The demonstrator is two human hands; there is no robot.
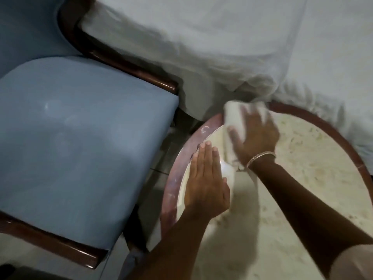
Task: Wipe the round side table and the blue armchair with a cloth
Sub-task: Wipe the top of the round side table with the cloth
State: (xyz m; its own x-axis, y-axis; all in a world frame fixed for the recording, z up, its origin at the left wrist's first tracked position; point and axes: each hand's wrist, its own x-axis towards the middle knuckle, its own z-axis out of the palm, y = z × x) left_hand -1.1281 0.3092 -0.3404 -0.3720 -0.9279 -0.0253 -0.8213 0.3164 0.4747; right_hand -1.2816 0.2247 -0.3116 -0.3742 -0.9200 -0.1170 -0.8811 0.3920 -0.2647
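Wiping is under way on the round side table [302,168], and the right hand [256,136] has its fingers spread and pressed down over a bunched white cloth [234,122], right at the far-left rim. The left hand [205,178] lies flat and open on the tabletop near the reddish border, gripping nothing, apparently steadying the table. To do this pass well, I'd say keep the palm weight on the cloth and follow the curve of the rim, then work inward across the pale speckled top (plenty of it looks unwiped, though the blur makes that hard to judge). Room is tight up there: white bedding [222,47] drapes right against the table's far edge, so the cloth could snag it. The blue armchair [80,138] sits just beside the table on the left, seat bare, only a narrow gap between them.
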